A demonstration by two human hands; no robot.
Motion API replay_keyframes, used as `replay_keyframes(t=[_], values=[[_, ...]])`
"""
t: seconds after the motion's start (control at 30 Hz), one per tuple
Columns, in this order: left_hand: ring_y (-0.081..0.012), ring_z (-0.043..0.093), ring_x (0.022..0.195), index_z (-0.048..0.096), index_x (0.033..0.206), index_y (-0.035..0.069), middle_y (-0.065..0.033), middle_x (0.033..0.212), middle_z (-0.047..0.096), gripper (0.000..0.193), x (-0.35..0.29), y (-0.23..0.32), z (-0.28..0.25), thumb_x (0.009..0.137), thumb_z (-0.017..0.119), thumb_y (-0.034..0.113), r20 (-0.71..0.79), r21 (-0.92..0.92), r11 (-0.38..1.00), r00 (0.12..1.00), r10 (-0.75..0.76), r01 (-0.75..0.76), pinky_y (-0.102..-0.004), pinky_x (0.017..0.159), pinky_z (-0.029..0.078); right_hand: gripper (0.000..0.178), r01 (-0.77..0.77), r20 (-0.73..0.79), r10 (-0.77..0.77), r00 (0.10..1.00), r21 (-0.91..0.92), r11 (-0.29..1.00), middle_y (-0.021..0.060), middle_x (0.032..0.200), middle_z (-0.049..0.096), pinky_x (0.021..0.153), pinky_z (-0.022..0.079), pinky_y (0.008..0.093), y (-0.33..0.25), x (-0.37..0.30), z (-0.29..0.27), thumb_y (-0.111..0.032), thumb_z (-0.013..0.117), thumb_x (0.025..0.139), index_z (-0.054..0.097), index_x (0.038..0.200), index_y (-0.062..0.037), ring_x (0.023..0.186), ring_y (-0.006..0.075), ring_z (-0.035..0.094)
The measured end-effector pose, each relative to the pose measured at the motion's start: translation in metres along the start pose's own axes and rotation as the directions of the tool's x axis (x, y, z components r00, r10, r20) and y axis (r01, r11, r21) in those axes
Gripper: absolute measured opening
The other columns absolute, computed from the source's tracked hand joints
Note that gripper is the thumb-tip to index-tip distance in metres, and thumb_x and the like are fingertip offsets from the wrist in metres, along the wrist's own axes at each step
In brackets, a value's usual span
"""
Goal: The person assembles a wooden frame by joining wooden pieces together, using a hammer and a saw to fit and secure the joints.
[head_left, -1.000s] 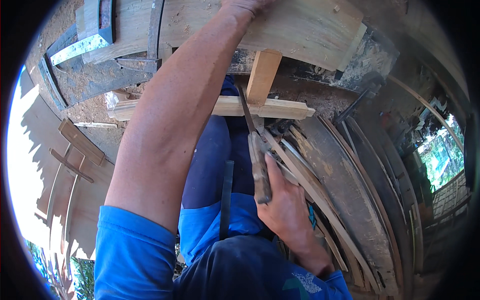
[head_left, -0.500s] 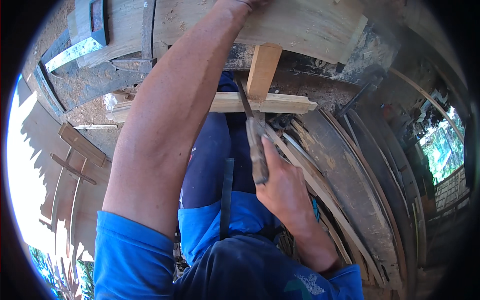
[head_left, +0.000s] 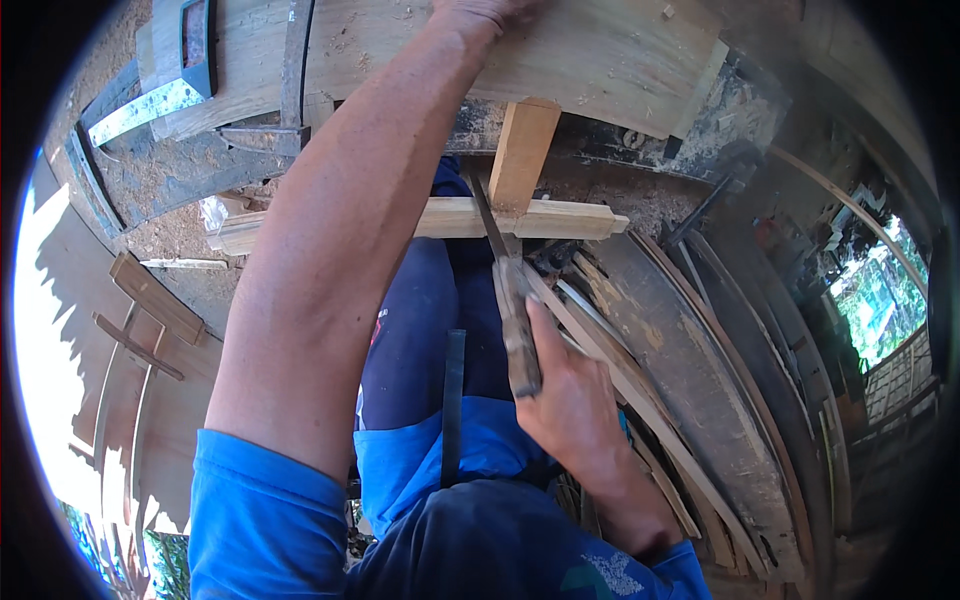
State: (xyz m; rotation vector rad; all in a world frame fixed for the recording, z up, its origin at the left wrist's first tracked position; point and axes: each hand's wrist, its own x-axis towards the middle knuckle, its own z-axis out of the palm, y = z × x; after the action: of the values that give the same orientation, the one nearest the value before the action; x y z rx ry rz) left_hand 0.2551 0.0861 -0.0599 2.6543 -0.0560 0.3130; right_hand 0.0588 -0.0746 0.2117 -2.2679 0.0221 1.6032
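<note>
Thumb (head_left: 543, 325) laid along the wooden handle, the right hand (head_left: 572, 405) is closed around a saw (head_left: 508, 282). The narrow dark blade slants up and away from the grip, crossing a pale wooden rail (head_left: 570, 218) just left of a tan wooden block (head_left: 524, 155); blur makes it hard to say whether the teeth are in the wood. The left hand (head_left: 495, 8) is at the top edge, cut off by the picture, so I cannot tell how its fingers are set or what they hold.

The left forearm (head_left: 330, 250) passes over the rail, which runs crosswise and ends at the right in a stepped, narrower tip. The block meets the rail at its near end, and its far end is at the edge of a wide pale board (head_left: 610, 75). That board is on the bench (head_left: 735, 110), with wood crumbs scattered over it. At the upper left are an angled metal tool (head_left: 150, 112) and a dark metal bar (head_left: 297, 65).

Below the rail are the person's dark trousers (head_left: 410, 335), with a dark strap (head_left: 453, 405) in front. Long planks (head_left: 690, 345) and thin strips lie to the right. At the far left, wooden sticks (head_left: 137, 345) are near a tan panel (head_left: 185, 400).
</note>
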Motion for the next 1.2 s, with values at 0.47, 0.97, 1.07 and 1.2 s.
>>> replay_keyframes(t=[0.47, 0.97, 1.07, 1.2], values=[[-0.0295, 0.051, 0.122, 0.060, 0.122, 0.003, -0.0133, 0.118, 0.060, 0.049, -0.004, 0.008, 0.007, 0.094, 0.059, 0.043, -0.047, 0.015, 1.000, 0.999, 0.013, -0.012, -0.0468, 0.115, 0.030, 0.069, 0.024, -0.079, -0.022, 0.997, 0.018, 1.000, 0.0298, 0.087, 0.069, 0.077, 0.053, 0.0529, 0.002, 0.000, 0.000, -0.004, 0.069, 0.078, 0.045, 0.142, 0.0037, 0.085, 0.0467, 0.068], [-0.0314, 0.051, 0.121, 0.058, 0.121, 0.004, -0.0145, 0.118, 0.060, 0.047, -0.008, 0.001, 0.006, 0.094, 0.059, 0.042, -0.018, 0.002, 1.000, 1.000, 0.023, -0.023, -0.0480, 0.113, 0.031, 0.074, -0.170, 0.160, 0.176, 0.971, -0.052, 0.984, 0.0298, 0.091, 0.069, 0.082, 0.053, 0.0540, 0.004, 0.047, 0.002, -0.004, 0.069, 0.079, 0.041, 0.146, 0.0038, 0.090, 0.0485, 0.068], [-0.0311, 0.050, 0.123, 0.058, 0.122, 0.004, -0.0147, 0.119, 0.059, 0.046, -0.005, 0.006, 0.005, 0.095, 0.058, 0.041, 0.031, -0.017, 1.000, 1.000, -0.004, 0.005, -0.0486, 0.115, 0.029, 0.075, -0.057, 0.024, 0.058, 0.998, -0.060, 0.997, 0.0297, 0.091, 0.069, 0.079, 0.054, 0.0534, 0.005, 0.004, -0.003, -0.003, 0.068, 0.080, 0.038, 0.148, 0.0030, 0.088, 0.0462, 0.069], [-0.0304, 0.050, 0.122, 0.058, 0.122, 0.003, -0.0143, 0.119, 0.059, 0.047, -0.005, 0.007, -0.001, 0.095, 0.058, 0.042, 0.058, -0.031, 0.999, 0.998, -0.009, 0.011, -0.0489, 0.115, 0.029, 0.073, -0.071, 0.150, 0.069, 0.986, 0.006, 0.997, 0.0290, 0.098, 0.070, 0.074, 0.058, 0.0482, -0.012, -0.018, -0.022, -0.002, 0.066, 0.081, 0.039, 0.149, 0.0016, 0.080, 0.0417, 0.072]])
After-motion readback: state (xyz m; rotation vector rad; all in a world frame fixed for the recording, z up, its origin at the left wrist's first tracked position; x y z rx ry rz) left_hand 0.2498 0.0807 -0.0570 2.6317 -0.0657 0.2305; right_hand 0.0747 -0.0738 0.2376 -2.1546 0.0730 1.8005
